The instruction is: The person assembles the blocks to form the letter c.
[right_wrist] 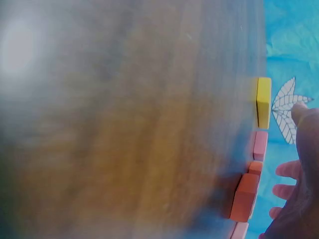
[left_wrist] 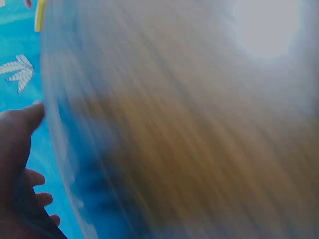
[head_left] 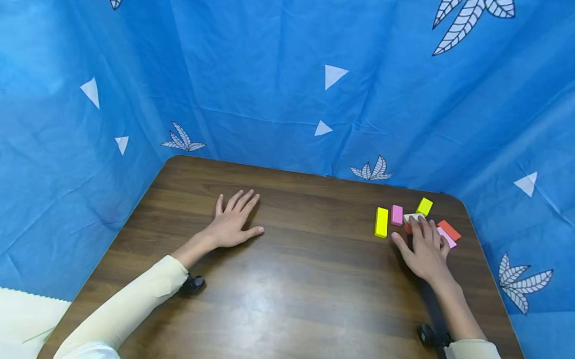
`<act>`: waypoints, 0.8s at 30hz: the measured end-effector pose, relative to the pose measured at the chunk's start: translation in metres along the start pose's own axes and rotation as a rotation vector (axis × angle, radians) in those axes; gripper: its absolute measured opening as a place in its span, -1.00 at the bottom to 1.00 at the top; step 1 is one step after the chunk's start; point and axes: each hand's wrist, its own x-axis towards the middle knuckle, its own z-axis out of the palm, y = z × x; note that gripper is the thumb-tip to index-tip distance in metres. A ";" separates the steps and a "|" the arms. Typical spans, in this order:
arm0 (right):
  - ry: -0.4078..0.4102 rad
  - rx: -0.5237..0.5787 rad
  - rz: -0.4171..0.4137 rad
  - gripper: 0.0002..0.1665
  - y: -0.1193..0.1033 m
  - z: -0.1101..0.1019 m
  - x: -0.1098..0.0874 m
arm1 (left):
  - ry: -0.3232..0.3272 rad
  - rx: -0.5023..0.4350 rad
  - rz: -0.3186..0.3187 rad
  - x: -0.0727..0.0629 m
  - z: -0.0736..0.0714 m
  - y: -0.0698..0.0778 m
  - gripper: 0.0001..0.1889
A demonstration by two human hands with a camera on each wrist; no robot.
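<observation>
My left hand (head_left: 234, 220) lies flat and open on the brown table (head_left: 283, 286), left of centre, fingers spread and touching nothing else. My right hand (head_left: 424, 244) rests with straight fingers over a cluster of small coloured blocks at the far right. Its fingertips touch a white block (head_left: 413, 217). A long yellow block (head_left: 381, 222) and a pink block (head_left: 397, 215) lie just left of the fingers. A second yellow block (head_left: 424, 206) sits beyond them. An orange block (head_left: 449, 229) and a pale pink block (head_left: 448, 239) lie to the right, partly hidden by the hand. The right wrist view shows the yellow block (right_wrist: 263, 102) and an orange block (right_wrist: 244, 197).
Blue cloth (head_left: 292, 78) with white leaves and triangles walls the table on three sides. The table's rounded far right corner (head_left: 460, 200) is close to the blocks. Both wrist views are blurred.
</observation>
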 end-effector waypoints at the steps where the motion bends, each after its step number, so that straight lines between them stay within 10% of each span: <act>1: 0.006 0.014 -0.001 0.07 0.001 -0.001 0.002 | -0.002 -0.018 0.010 0.004 0.002 0.004 0.01; 24: 0.081 0.099 0.088 -0.30 -0.002 0.001 0.052 | -0.057 -0.113 0.199 0.117 0.061 0.174 -0.19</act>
